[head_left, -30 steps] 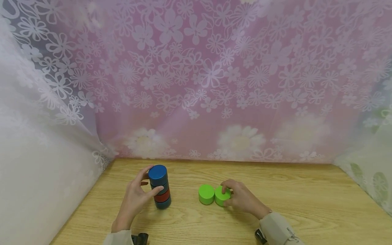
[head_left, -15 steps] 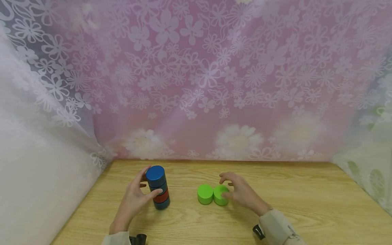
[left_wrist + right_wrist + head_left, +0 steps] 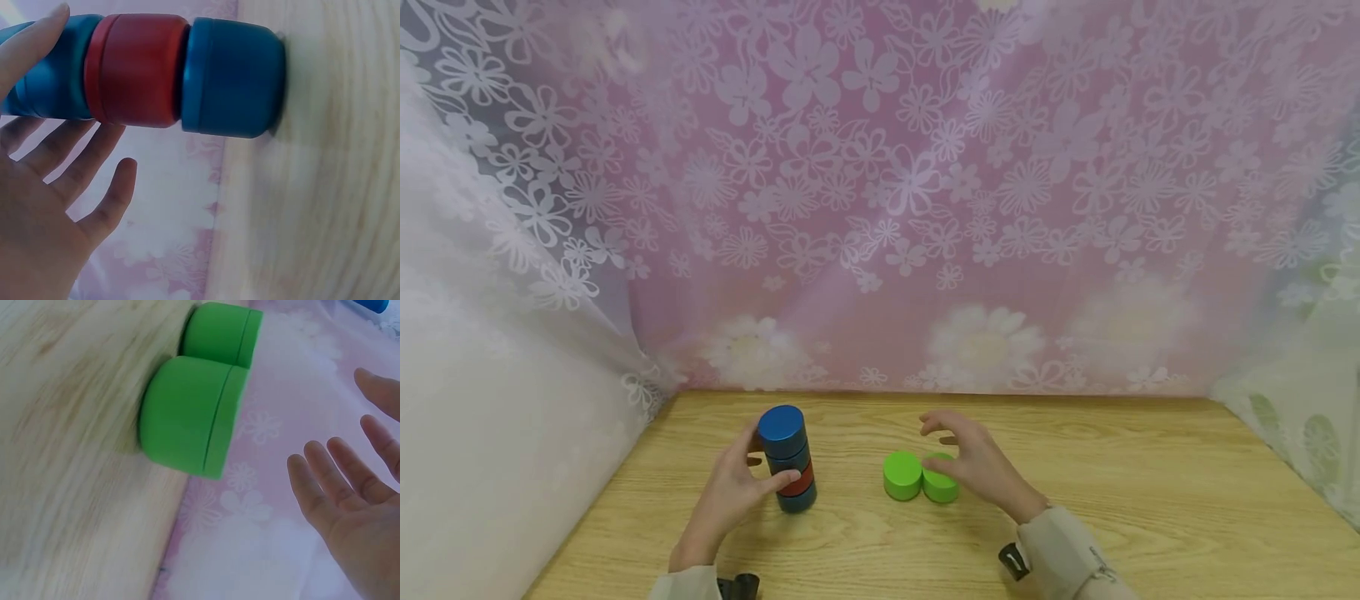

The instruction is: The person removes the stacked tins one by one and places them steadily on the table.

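The left hand [image 3: 726, 487] curves round a stack of four round pieces, its thumb [image 3: 31, 44] lying across the near side and its other fingers passing behind; how firmly they press cannot be told. Between thumb and fingers runs the upper part of the stack, blue over blue, with the red piece [image 3: 139, 70] about level with the thumb tip in the head view and the bottom blue piece [image 3: 234, 78] below the fingers, standing on the wood-grain table [image 3: 865, 550]. The little finger [image 3: 115, 194] sticks out apart from the stack. The right hand [image 3: 979, 467] holds nothing: its fingers are loosely bent and spread, with a wide gap between thumb and forefinger. Under and ahead of those fingers sit two green pieces side by side. The right green piece [image 3: 942, 490] lies just below the thumb, partly covered by it in the head view, while the right wrist view shows a clear gap to the fingers; the left green piece [image 3: 902, 476] lies beyond the thumb tip, between the two hands.
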Demonstrator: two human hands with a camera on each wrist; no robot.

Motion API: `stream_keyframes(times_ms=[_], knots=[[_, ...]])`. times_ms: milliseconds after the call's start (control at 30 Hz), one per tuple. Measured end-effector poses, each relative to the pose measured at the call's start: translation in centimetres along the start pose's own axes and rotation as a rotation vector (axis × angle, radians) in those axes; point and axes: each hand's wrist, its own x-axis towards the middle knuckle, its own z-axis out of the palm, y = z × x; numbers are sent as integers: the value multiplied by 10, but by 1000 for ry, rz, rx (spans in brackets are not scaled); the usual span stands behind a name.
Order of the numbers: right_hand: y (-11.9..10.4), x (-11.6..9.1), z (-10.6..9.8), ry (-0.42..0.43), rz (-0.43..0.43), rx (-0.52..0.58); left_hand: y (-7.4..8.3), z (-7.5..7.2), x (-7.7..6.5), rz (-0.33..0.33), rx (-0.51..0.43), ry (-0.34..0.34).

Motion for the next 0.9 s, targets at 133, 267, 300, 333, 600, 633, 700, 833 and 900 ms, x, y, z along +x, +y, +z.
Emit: stream_keyframes(times_ms=[133, 267, 300, 333, 600, 633, 700, 833, 900], knots=[[-5, 4, 1, 16, -14, 6, 0, 1, -1, -28, -11, -24], [-11, 8, 2, 33, -43, 30, 0, 2, -1, -62, -22, -35], [-13, 9, 3, 37, -52, 38, 0, 2, -2, -68, -25, -37], [-15, 10, 3, 40, -63, 46, 0, 1, -2, -73, -25, -38], [-26, 20, 12, 53, -89, 94, -1, 0, -3, -78, -5, -50], [-27, 21, 13, 53, -94, 93, -1, 0, -3, -79, -3, -52], [-29, 23, 15, 47, -92, 96, -1, 0, -3, -82, 1, -55], [-34, 25, 18, 39, -81, 114, 0, 0, -4, -80, 7, -58], [-37, 27, 20, 45, -82, 127, 0, 0, -4, -79, 7, -60]])
